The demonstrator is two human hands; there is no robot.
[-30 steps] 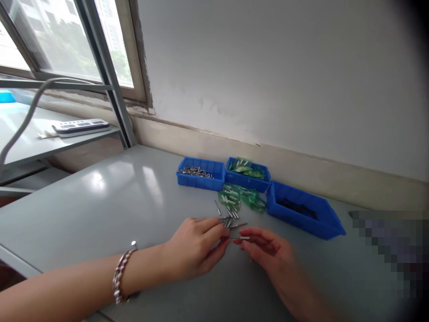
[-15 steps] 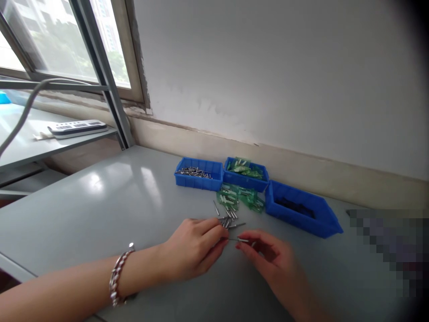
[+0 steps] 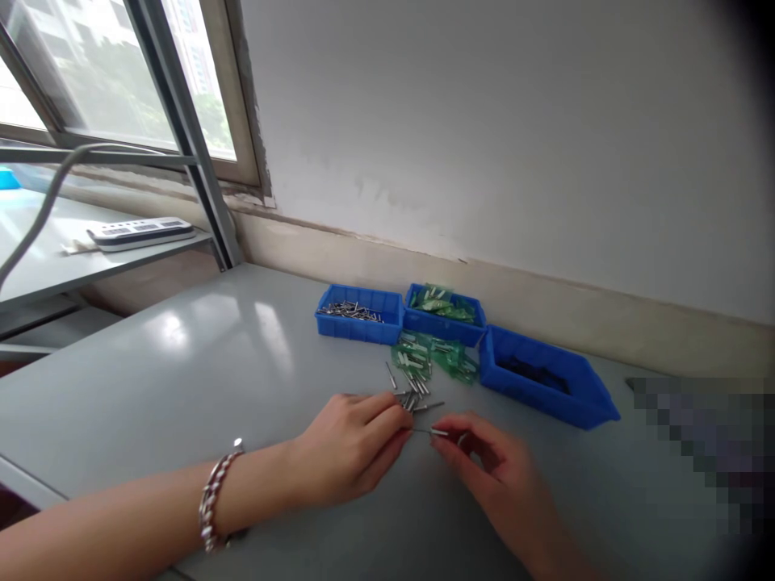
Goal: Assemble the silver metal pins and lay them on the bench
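My left hand (image 3: 354, 448) and my right hand (image 3: 488, 468) meet over a grey table (image 3: 182, 363), and both pinch one thin metal pin (image 3: 431, 432) between their fingertips. A bracelet is on my left wrist. Just beyond the fingers lies a small heap of loose metal pins (image 3: 415, 397). Behind it is a pile of small green plastic parts (image 3: 433, 355).
Three blue bins stand by the wall: the left bin (image 3: 358, 313) holds metal pins, the middle bin (image 3: 445, 310) green parts, the right bin (image 3: 545, 386) dark pieces. A white power strip (image 3: 139, 232) lies on a shelf by the window. A blurred patch is at right.
My right hand has shifted slightly right and curled its fingers more. The pin stays held between both hands. The view has shifted a little.
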